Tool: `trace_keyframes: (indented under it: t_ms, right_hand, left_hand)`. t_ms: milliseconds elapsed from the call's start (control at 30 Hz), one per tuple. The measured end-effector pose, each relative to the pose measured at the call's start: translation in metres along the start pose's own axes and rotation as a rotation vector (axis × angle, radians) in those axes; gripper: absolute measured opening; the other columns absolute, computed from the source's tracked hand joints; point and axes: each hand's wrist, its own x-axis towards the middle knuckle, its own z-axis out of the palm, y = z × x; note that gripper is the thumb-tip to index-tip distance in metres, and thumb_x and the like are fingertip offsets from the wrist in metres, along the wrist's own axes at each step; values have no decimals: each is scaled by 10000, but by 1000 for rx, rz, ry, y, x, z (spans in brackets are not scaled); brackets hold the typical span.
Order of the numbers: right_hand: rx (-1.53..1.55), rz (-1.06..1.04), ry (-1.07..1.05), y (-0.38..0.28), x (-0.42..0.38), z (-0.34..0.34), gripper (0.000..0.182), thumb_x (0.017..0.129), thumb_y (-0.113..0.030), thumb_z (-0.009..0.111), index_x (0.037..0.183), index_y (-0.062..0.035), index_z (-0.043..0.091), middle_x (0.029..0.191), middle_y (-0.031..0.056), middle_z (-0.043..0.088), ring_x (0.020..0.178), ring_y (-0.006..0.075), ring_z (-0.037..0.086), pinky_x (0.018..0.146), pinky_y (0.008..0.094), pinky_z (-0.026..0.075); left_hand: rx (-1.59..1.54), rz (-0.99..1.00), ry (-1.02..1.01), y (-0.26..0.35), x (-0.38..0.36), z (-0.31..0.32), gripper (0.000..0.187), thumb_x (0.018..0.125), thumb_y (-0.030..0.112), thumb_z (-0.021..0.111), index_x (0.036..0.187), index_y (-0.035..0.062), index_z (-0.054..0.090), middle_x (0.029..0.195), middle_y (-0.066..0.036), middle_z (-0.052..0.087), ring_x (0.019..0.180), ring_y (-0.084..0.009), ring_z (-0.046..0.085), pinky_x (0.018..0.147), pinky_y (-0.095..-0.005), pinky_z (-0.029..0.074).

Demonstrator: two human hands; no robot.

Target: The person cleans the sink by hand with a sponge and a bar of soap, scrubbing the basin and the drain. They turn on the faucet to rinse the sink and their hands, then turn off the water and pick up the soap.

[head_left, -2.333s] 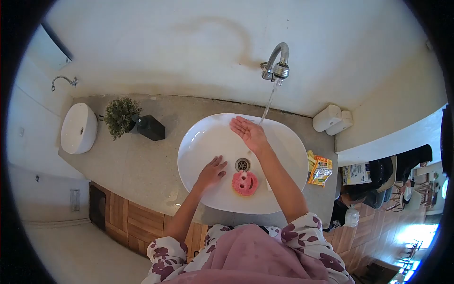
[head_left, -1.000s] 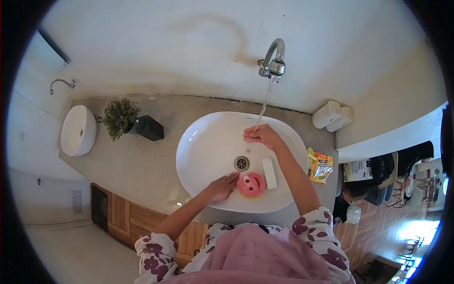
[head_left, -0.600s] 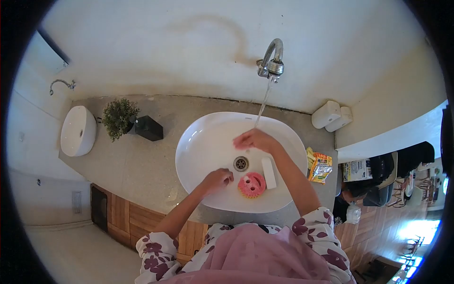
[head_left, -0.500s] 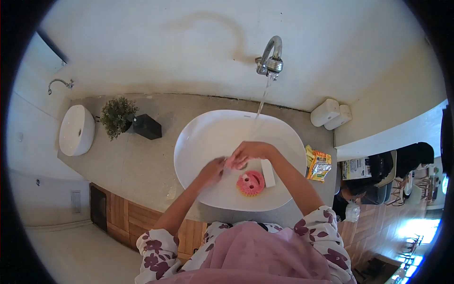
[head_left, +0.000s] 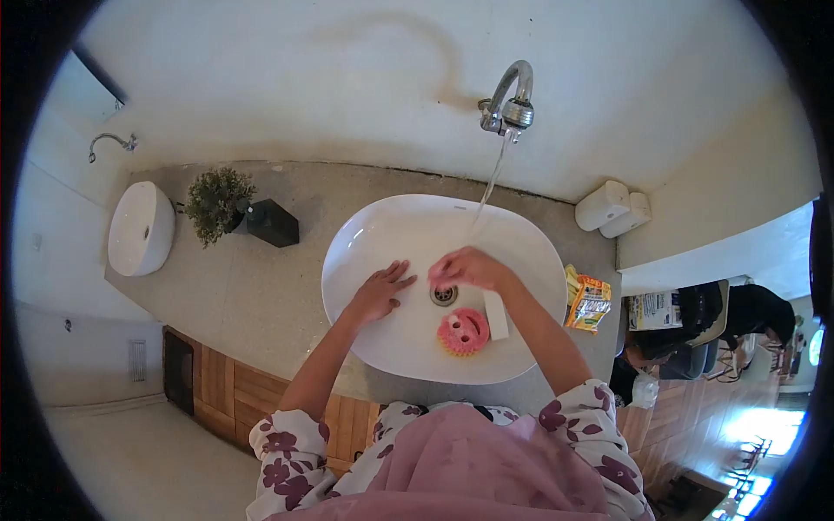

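Observation:
Inside the white oval sink (head_left: 373,234), my left hand (head_left: 380,291) has its fingers spread over the left part of the basin and holds nothing. My right hand (head_left: 469,267) is closed on a small pink item (head_left: 441,274), whose shape is mostly hidden, just above the metal drain (head_left: 444,295). A round pink and yellow smiley scrubber (head_left: 463,333) lies in the basin below the right hand. Beside it a white block (head_left: 495,315) is partly covered by my right forearm. Water runs from the chrome faucet (head_left: 519,113) into the basin behind my right hand.
On the grey counter (head_left: 234,295) are a green plant (head_left: 215,204), a dark box-shaped container (head_left: 273,223), an orange and yellow packet (head_left: 588,302) and white rolls (head_left: 602,205). A second white basin (head_left: 142,229) stands far left. A person in black (head_left: 757,314) is at the right.
My left hand has moved left, away from the right hand, and its fingers have spread. The pink item stays with my right hand, and the drain now shows. The view has shifted slightly.

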Motion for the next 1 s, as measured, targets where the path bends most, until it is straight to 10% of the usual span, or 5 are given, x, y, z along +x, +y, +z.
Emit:
trace_keyframes:
  t_ms: [133, 233, 433, 767, 1000]
  right_hand:
    - [60, 91, -511, 49, 8, 57, 342, 823, -2, 587, 1152, 90, 600, 1141, 182, 635, 979, 246, 647, 885, 327, 537]
    - [128, 560, -437, 30, -3, 86, 335, 819, -13, 616, 1141, 79, 612, 1109, 159, 649, 957, 228, 649, 841, 323, 546]
    - [456, 74, 634, 18, 11, -3, 291, 898, -50, 540, 1147, 98, 570, 1044, 168, 655, 967, 244, 655, 866, 348, 543]
    - [317, 175, 426, -28, 17, -17, 230, 900, -8, 520, 1076, 123, 589, 1064, 233, 639, 965, 285, 660, 885, 350, 558]
    - [-330, 273, 718, -16, -12, -15, 166, 838, -115, 683, 871, 47, 677, 704, 112, 672, 570, 155, 649, 523, 258, 536]
  left_hand:
    - [-13, -16, 32, -3, 2, 5, 698, 767, -19, 581, 1415, 195, 436, 1559, -87, 226, 1431, -255, 234, 1119, -401, 279]
    - [-21, -5, 69, -4, -1, 6, 709, 743, -81, 529, 1394, 193, 467, 1550, -89, 251, 1426, -251, 250, 1114, -397, 287]
    - [-13, 8, 125, -3, 0, 9, 746, 689, -115, 516, 1371, 186, 495, 1541, -85, 275, 1416, -255, 274, 1111, -398, 305]
    - [142, -130, 77, 27, 6, -3, 623, 749, -38, 548, 1348, 128, 511, 1519, -104, 316, 1390, -265, 323, 1118, -416, 301]
    - [154, -12, 378, 36, 49, 18, 579, 913, 227, 533, 1428, 35, 351, 1532, -145, 261, 1408, -289, 270, 1132, -436, 265]
